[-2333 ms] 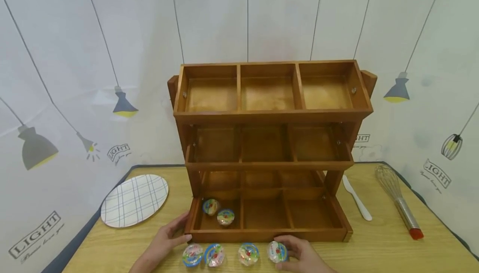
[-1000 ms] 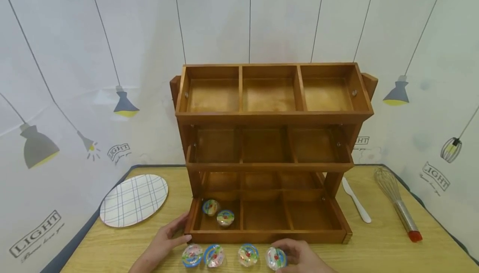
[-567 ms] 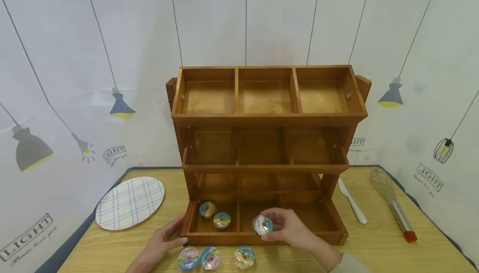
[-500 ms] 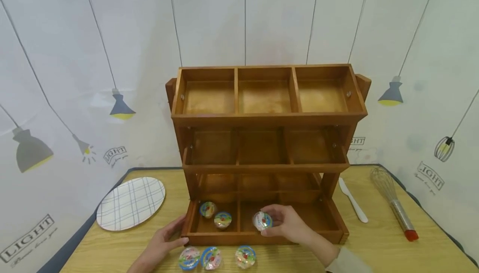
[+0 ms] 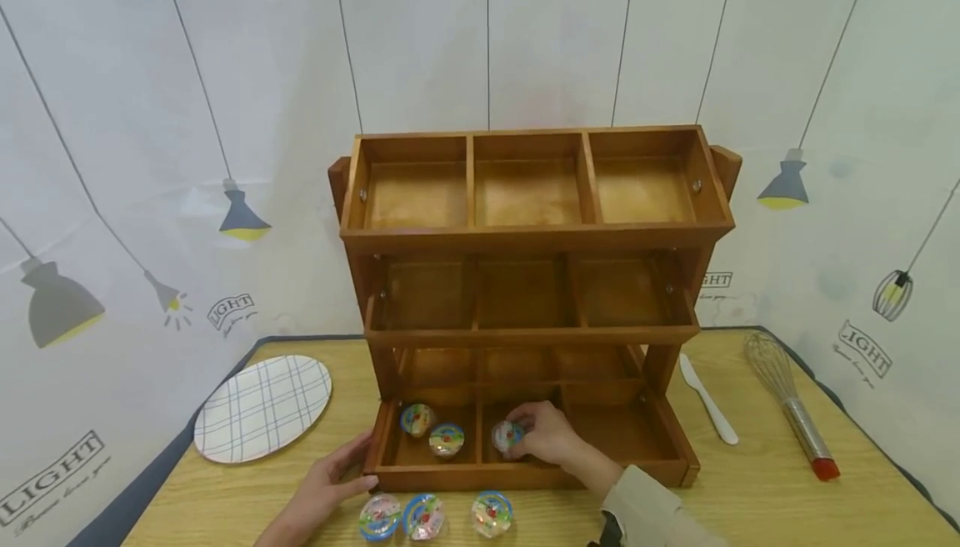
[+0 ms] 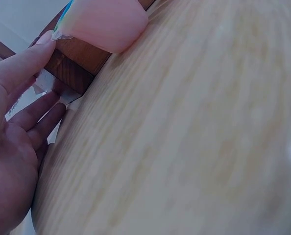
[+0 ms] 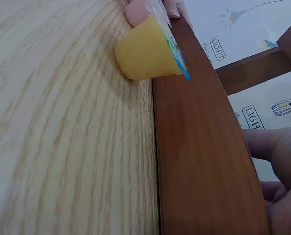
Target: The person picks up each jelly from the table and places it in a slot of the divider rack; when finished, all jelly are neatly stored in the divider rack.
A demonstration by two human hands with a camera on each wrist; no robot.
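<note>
A small jelly cup [image 5: 505, 437] with a foil lid is pinched between the thumb and fingers of my right hand [image 5: 546, 433], inside the bottom middle compartment of the brown wooden rack [image 5: 525, 477]. In the right wrist view the rack's front board hides this cup. My left hand [image 5: 322, 484] touches the rack's bottom left front corner, its fingers along the side and the thumb at the front. Two jelly cups, one [image 5: 417, 419] behind the other [image 5: 447, 440], sit in the bottom left compartment. Before the rack stand a pink cup [image 6: 106, 22], another cup [image 5: 423, 518] and a yellow one [image 7: 145, 51].
The rack's middle tier [image 5: 525, 336] and top tier [image 5: 536, 238] overhang the back of the bottom one. A checked oval plate [image 5: 262, 409] lies at the left. On the right are a white plastic knife [image 5: 708, 399] and a whisk [image 5: 795, 405].
My right hand has lifted the rightmost jelly cup from the table, carried it over the front board and lowered it into the middle compartment. My left hand has stayed at the corner.
</note>
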